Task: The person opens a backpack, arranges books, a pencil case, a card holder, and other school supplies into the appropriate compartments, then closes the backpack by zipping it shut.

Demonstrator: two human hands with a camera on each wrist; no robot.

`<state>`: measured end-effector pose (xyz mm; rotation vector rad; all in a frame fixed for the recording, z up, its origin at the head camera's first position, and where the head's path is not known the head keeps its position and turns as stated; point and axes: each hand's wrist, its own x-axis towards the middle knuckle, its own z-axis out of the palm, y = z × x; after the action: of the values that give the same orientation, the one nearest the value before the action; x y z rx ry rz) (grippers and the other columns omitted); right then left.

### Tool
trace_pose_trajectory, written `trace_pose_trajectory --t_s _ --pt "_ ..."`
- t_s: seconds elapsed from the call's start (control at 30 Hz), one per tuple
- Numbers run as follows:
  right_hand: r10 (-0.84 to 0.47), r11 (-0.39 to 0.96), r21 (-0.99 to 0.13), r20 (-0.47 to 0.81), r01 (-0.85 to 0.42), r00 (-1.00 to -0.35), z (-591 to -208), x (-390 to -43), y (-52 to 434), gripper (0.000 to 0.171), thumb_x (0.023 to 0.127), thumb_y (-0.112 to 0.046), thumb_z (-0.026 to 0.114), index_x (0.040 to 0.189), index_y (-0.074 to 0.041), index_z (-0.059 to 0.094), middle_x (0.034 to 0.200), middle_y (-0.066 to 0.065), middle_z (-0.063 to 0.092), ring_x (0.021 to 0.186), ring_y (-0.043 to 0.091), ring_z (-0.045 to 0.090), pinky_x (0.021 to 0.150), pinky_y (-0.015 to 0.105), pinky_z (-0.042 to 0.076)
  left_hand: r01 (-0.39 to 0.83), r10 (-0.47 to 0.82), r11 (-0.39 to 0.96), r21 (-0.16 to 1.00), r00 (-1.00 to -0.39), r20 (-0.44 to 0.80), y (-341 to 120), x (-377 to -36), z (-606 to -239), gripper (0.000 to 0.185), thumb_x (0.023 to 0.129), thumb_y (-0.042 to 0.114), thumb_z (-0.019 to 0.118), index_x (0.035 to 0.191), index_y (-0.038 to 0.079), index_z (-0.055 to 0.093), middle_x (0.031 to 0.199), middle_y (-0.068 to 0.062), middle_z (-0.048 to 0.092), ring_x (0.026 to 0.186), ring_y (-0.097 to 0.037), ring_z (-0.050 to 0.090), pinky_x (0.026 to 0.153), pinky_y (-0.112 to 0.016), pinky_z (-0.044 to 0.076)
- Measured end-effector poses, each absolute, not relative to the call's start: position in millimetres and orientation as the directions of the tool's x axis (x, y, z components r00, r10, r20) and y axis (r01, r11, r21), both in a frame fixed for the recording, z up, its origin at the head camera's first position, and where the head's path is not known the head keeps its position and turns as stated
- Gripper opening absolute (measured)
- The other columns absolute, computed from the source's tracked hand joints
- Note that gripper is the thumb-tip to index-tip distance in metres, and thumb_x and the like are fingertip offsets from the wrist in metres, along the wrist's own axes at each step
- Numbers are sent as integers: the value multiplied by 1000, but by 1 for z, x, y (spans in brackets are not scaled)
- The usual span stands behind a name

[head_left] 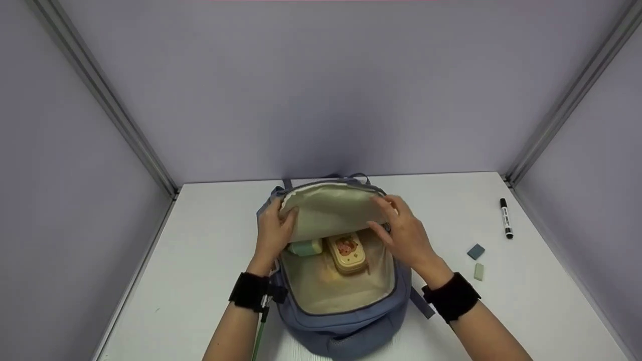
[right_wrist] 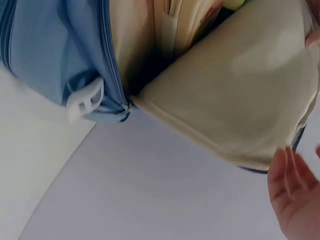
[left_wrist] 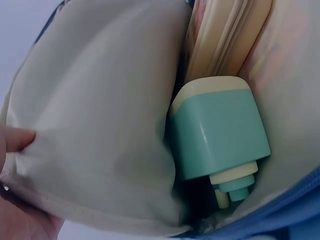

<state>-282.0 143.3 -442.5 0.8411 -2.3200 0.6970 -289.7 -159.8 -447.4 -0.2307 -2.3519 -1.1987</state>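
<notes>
A blue backpack [head_left: 346,323] lies on the table with its main pocket unzipped and the pale-lined flap [head_left: 331,208] raised. My left hand [head_left: 272,230] pinches the flap's left edge, thumb on the lining. At the flap's right edge is my right hand [head_left: 405,235], its fingers fairly straight and the thumb apart from them; in the right wrist view the fingertips [right_wrist: 287,155] come right at the border. Inside the pocket lie a yellow zippered case [head_left: 347,253] with a cartoon print and a teal, cream-based bottle-shaped thing [left_wrist: 220,130] with a stepped top, partly under the flap in the head view.
To the right on the white table [head_left: 215,260] lie a black-capped marker [head_left: 506,218], a dark teal block [head_left: 476,251] and a pale green block [head_left: 479,272]. A backpack strap [head_left: 421,302] sticks out beside the bag. Grey panels [head_left: 321,90] enclose the table at the back and sides.
</notes>
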Motion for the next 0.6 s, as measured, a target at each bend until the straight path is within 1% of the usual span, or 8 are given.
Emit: trace_pose_trajectory --t_s 0.1,0.17,0.23,0.3,0.4,0.5,0.53,0.6 --pt "-320 677 -329 674 -659 -665 -441 -290 146 63 90 -21 74 145 -10 46 126 18 49 99 29 54 73 43 48 366 0 585 724 -892 451 -164 -288 -446 14 94 17 68 96 6 59 74 -3 51 61 -15 42 56 -32 36" --pt "-300 674 -367 657 -642 -691 -443 -293 148 58 91 -20 73 142 -8 50 127 17 53 106 32 55 83 47 47 356 54 557 750 -917 395 -167 -285 -445 16 94 20 69 99 8 60 75 -1 50 62 -15 44 56 -32 36" --pt "-300 669 -391 636 -632 -711 -446 -294 148 48 91 -17 72 135 -6 57 122 14 60 105 31 58 86 47 47 338 120 533 775 -938 326 -170 -281 -445 21 93 25 70 104 10 62 80 1 55 65 -13 49 58 -31 41" --pt "-299 665 -406 624 -626 -722 -450 -292 149 37 90 -12 73 125 -4 64 114 12 66 101 29 61 85 45 48 316 195 507 802 -948 250 -174 -276 -444 31 91 32 72 113 11 63 90 1 61 72 -13 55 62 -32 45" --pt "-299 663 -422 608 -618 -735 -453 -287 151 26 88 -7 74 114 -5 69 105 9 69 94 27 63 81 43 50 319 318 457 830 -930 182 -180 -269 -443 51 87 46 73 122 11 63 104 -2 63 83 -16 60 70 -36 49" --pt "-322 650 -443 576 -618 -752 -452 -282 155 23 89 -5 72 112 -9 70 104 6 68 92 23 61 78 41 50 366 425 374 852 -884 193 -185 -266 -444 69 86 64 62 127 8 62 113 -7 64 96 -23 61 82 -43 49" --pt "-340 641 -450 559 -622 -756 -452 -279 158 23 89 -4 72 112 -10 70 104 5 68 91 22 61 77 40 50 382 454 339 860 -867 206 -187 -265 -445 72 88 66 55 128 6 61 115 -11 64 101 -26 61 86 -46 48" --pt "-383 618 -472 517 -628 -766 -450 -274 163 26 89 -1 71 112 -12 70 107 3 67 94 20 60 77 40 49 397 483 300 867 -847 221 -188 -265 -446 71 96 63 40 128 3 62 118 -15 65 109 -30 61 92 -51 45"
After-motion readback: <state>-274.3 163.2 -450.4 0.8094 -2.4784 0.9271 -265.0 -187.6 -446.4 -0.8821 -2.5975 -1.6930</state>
